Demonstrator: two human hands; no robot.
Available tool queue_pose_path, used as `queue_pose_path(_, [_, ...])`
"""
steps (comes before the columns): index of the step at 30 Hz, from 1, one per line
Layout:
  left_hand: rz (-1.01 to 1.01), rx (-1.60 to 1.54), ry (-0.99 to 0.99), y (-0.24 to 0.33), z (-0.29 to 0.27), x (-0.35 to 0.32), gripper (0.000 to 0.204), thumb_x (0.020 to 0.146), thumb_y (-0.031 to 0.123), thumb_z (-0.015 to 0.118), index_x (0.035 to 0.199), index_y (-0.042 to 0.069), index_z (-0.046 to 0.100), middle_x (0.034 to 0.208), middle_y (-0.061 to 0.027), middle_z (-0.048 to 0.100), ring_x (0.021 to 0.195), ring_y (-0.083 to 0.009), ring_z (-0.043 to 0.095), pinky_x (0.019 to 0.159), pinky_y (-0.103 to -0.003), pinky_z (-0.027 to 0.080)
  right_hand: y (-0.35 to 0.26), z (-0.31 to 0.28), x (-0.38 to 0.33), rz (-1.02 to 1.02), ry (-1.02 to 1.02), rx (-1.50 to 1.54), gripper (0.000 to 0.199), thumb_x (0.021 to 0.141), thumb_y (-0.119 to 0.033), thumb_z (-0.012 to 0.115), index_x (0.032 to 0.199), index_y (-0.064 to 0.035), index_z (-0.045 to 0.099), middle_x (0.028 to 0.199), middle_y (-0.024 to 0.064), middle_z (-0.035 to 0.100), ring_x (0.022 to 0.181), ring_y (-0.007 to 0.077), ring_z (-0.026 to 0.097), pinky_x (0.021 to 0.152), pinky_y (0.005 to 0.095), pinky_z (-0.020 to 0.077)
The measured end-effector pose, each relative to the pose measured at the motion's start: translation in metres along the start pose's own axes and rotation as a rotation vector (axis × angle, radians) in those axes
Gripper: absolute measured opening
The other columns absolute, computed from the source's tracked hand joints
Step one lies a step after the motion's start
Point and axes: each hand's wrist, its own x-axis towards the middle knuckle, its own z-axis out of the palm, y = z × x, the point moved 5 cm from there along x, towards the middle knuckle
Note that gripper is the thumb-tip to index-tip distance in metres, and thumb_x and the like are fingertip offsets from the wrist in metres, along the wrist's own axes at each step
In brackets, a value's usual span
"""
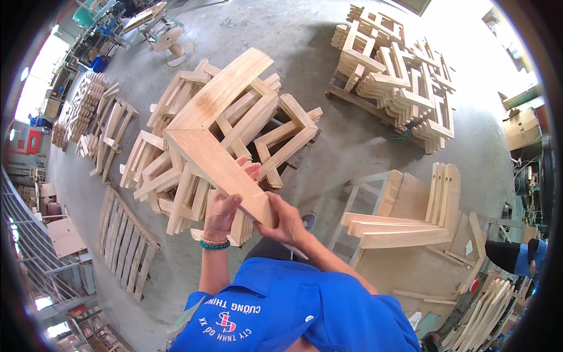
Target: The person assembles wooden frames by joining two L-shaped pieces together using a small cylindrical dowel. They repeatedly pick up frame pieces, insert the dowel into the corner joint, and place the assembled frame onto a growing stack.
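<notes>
I hold an L-shaped wooden frame piece (217, 155) up in front of me, its two flat boards meeting at a mitred corner on the far left. My left hand (220, 218) grips the near board from below, with the thumb along its edge and fingertips showing past the other side. My right hand (285, 220) is closed around the near end of that same board. Beneath and beyond it lies a pile of similar L-shaped wooden pieces (158, 179), partly hidden by the held one.
On my right, several angled wooden pieces (443, 202) lie on a worktable (399, 264). Another stack (399, 88) stands on a pallet at the far right. A slatted pallet (126, 243) lies on the left floor. A person (516, 256) is at the right edge.
</notes>
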Motion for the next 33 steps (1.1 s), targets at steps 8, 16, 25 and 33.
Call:
queue_pose_path(8, [0.674,1.566,0.486,0.076,-0.047,0.042,0.127,0.064,0.054,0.082,0.15,0.0,0.005,0.153,-0.0194,0.017,0.142,-0.0318,0.018,0.116,-0.045,0.018,-0.041,-0.144,0.039,0.392,-0.487,0.235,0.068,0.069,-0.032,0.073,0.126,-0.0009,0.05,0.107,0.0082,0.057,0.101,0.0128,0.053,0.084,0.028,0.0451])
queue_pose_path(16, [0.53,0.948,0.385,-0.014,-0.091,0.146,0.075,0.067,0.023,0.085,0.125,0.002,0.043,0.11,-0.012,0.057,0.102,-0.0263,0.058,0.092,-0.039,0.045,-0.028,-0.198,0.094,0.704,-0.805,0.418,0.07,0.084,-0.024,0.07,0.142,-0.0038,0.035,0.116,0.0102,0.057,0.1,0.018,0.056,0.084,0.0339,0.0487])
queue_pose_path(25, [-0.271,0.638,0.869,-0.238,-0.17,0.242,0.061,0.07,0.018,0.074,0.115,-0.006,0.039,0.108,-0.0196,0.056,0.103,-0.0275,0.055,0.091,-0.039,0.044,-0.032,-0.392,0.093,0.409,0.518,-0.705,0.042,0.094,-0.009,0.054,0.136,-0.0054,0.049,0.124,0.0113,0.057,0.109,0.0193,0.057,0.096,0.0333,0.0441])
queue_pose_path(33, [-0.451,0.646,1.107,-0.365,-0.248,0.311,0.059,0.068,0.014,0.075,0.111,-0.009,0.041,0.111,-0.0242,0.054,0.101,-0.0339,0.057,0.091,-0.041,0.045,0.065,-0.304,-0.008,0.827,0.544,-0.473,0.036,0.088,0.0,0.053,0.123,0.0052,0.055,0.103,0.0136,0.063,0.093,0.0179,0.061,0.081,0.0288,0.0483])
